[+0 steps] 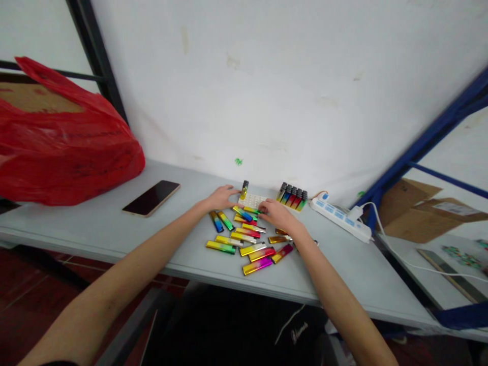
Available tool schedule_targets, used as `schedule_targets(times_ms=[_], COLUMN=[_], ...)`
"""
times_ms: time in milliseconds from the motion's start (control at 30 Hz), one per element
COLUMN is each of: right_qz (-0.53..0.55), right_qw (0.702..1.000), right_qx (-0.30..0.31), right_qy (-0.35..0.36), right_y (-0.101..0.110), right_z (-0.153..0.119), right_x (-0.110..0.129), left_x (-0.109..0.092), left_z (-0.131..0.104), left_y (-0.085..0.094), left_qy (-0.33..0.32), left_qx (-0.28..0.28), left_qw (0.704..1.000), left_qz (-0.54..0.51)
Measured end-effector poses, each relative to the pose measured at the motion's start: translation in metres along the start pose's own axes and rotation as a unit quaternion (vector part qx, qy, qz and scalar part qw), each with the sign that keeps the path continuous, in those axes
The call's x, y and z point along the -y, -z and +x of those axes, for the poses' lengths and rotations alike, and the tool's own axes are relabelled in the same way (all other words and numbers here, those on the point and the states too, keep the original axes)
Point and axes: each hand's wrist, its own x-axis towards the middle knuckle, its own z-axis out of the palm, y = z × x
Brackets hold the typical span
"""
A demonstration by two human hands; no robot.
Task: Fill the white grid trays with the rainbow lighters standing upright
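A small white holder tray with a grid of slots sits near the wall. Metallic gold lighters with black tops stand upright at its left end. My left hand is at that end, thumb and index finger apart, fingertips beside the tray and the standing lighters. On the tray's right side, my right hand has its fingers curled down at the end of a green-and-yellow lighter; the fingertips are partly hidden. Several shiny multicoloured lighters lie loosely in front of both hands.
A filled block of upright lighters stands right of the tray. Farther right is a white power strip with cables. A phone and a red plastic bag are on the left. An open cardboard box stands beyond the blue frame.
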Motion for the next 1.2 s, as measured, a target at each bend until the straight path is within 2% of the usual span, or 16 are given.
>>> schedule_targets(times_ms=[200, 300, 367, 467, 567, 667, 767, 833, 933, 1067, 1200], right_qz=[-0.057, -0.056, -0.023, 0.088, 0.230, 0.359, 0.447, 0.503, 0.581, 0.622, 0.611], right_qw=[0.998, 0.998, 0.999, 0.991, 0.957, 0.897, 0.842, 0.811, 0.771, 0.753, 0.759], right_qx=[0.004, -0.013, -0.044, -0.101, -0.160, -0.227, -0.264, -0.261, -0.213, -0.176, -0.171], right_qy=[-0.008, -0.015, -0.015, -0.027, -0.073, -0.124, -0.143, -0.146, -0.151, -0.126, -0.143], right_y=[-0.004, -0.007, -0.008, -0.008, -0.011, -0.014, -0.016, -0.014, -0.010, -0.007, -0.012], right_z=[-0.005, -0.007, -0.008, -0.008, -0.004, 0.002, 0.006, 0.006, 0.003, 0.002, 0.003], right_x=[0.007, 0.006, 0.003, -0.002, -0.008, -0.010, -0.006, -0.001, 0.010, 0.020, 0.025], left_x=[-0.002, -0.002, -0.002, -0.002, -0.002, 0.000, 0.001, 0.000, -0.001, -0.003, -0.003], left_z=[-0.001, -0.002, -0.002, -0.001, -0.001, 0.000, 0.000, 0.001, 0.000, 0.000, 0.000], left_y=[0.002, 0.003, 0.003, 0.003, 0.003, 0.001, 0.001, 0.001, 0.002, 0.003, 0.003], left_qy=[0.001, 0.003, 0.001, 0.000, 0.003, 0.001, -0.001, -0.001, 0.000, 0.005, 0.004], left_qx=[0.006, 0.004, 0.004, 0.005, 0.005, 0.004, 0.004, 0.006, 0.008, 0.005, 0.009], left_qw=[1.000, 1.000, 1.000, 1.000, 1.000, 1.000, 1.000, 1.000, 1.000, 1.000, 1.000], left_qz=[0.001, 0.002, 0.002, 0.001, -0.003, -0.005, -0.001, 0.000, 0.000, -0.004, -0.007])
